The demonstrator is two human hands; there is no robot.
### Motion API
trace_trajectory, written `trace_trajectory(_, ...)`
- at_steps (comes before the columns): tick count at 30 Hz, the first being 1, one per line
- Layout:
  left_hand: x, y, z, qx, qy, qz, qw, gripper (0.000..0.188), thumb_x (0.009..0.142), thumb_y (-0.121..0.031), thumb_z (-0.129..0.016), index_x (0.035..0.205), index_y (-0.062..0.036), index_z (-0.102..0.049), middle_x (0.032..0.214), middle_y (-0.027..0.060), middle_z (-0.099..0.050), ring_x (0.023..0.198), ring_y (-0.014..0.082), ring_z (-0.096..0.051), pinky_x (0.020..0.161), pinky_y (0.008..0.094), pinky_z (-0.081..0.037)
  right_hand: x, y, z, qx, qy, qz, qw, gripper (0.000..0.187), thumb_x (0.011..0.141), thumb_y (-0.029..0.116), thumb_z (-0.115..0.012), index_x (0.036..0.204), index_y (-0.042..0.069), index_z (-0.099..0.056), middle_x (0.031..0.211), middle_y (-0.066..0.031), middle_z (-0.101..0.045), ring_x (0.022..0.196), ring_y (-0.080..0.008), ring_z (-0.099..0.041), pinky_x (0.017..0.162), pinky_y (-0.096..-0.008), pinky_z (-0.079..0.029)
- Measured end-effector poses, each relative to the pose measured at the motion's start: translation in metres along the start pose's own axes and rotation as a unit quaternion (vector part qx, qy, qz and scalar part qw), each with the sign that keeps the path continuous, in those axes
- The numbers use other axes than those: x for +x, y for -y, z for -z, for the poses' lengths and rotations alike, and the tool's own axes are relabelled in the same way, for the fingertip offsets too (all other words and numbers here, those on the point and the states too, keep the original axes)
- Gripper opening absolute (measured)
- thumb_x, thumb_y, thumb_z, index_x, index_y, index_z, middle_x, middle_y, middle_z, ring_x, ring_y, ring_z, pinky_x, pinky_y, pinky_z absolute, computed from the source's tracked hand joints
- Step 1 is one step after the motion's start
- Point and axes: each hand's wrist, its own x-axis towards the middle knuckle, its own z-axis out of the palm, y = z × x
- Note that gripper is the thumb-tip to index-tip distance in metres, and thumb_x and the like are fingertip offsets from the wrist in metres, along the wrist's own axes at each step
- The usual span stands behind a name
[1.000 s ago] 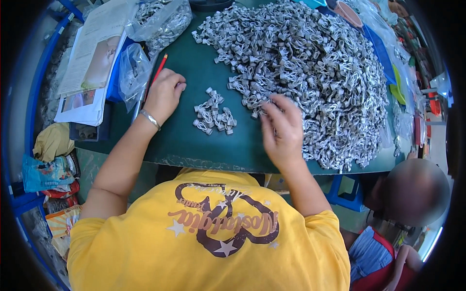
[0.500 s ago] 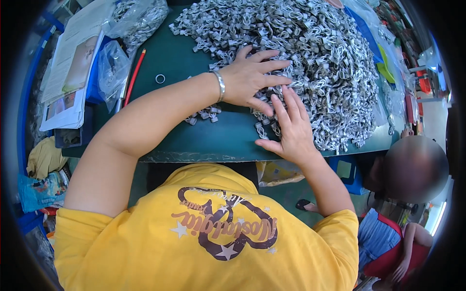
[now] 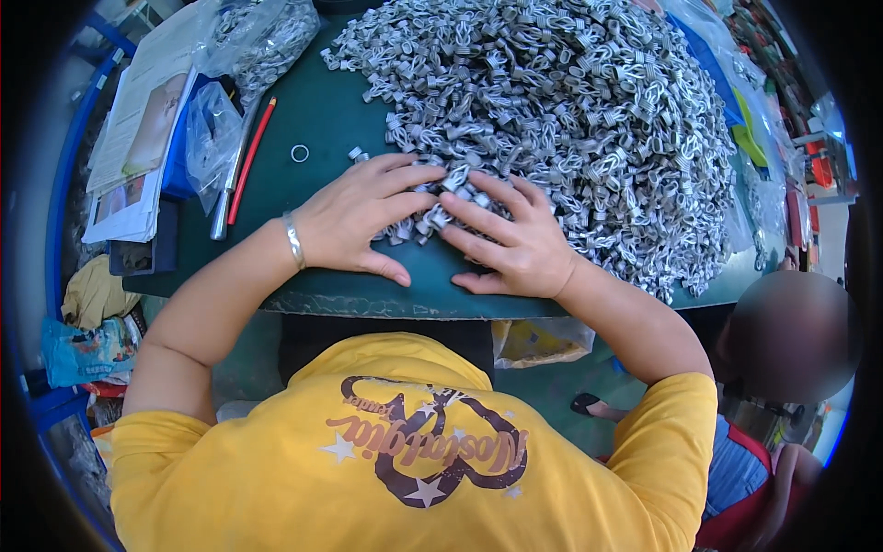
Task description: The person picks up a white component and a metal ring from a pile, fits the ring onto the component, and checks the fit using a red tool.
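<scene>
A large heap of small silver metal pieces (image 3: 543, 101), with looped bodies and ribbed collars, covers the far middle and right of the green table. Along its near left edge, a few of the same pieces (image 3: 428, 221) lie between my two hands. My left hand (image 3: 359, 216), a silver bangle at its wrist, is spread palm down, its fingertips touching these pieces. Opposite it, my right hand (image 3: 524, 244) also rests with fingers apart, their tips at the same pieces. Neither hand grips anything that I can see. What lies under the palms is hidden.
On the green table (image 3: 313, 221) are a small metal ring (image 3: 300, 154), a red pencil (image 3: 251, 161) and a silver metal tool (image 3: 221, 213). Papers (image 3: 138, 156) and plastic bags stand at the left. A person (image 3: 782, 340) sits at the lower right.
My left hand has moved left and nearer, off the heap's edge. My right hand has also shifted left. Some metal pieces now sit between the fingertips, apart from where they were.
</scene>
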Motion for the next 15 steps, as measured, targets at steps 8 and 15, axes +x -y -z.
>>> trace_trajectory(8,-0.037,0.003,0.000,-0.003,-0.145,0.148,0.978,0.085,0.056,-0.051,-0.079,0.114,-0.0004,-0.045,0.119,0.0184,-0.043,0.111,0.0360,-0.045,0.095,0.0417,-0.038,0.073,-0.019,-0.049,0.111,-0.046,0.146,0.982,0.044,0.063,0.034,-0.072,0.101,0.014,-0.061,0.124,-0.0021,-0.050,0.117,-0.0260,-0.045,0.085,-0.0476,-0.040)
trace_trajectory(15,-0.064,-0.019,0.003,0.048,-0.148,0.228,0.961,0.096,0.057,-0.053,-0.078,0.130,-0.0038,-0.038,0.134,0.0185,-0.035,0.124,0.0379,-0.034,0.104,0.0441,-0.028,0.056,-0.029,0.012,0.153,-0.102,0.045,0.982,0.032,0.073,0.018,-0.072,0.099,0.004,-0.062,0.113,-0.0130,-0.060,0.099,-0.0305,-0.059,0.081,-0.0389,-0.049)
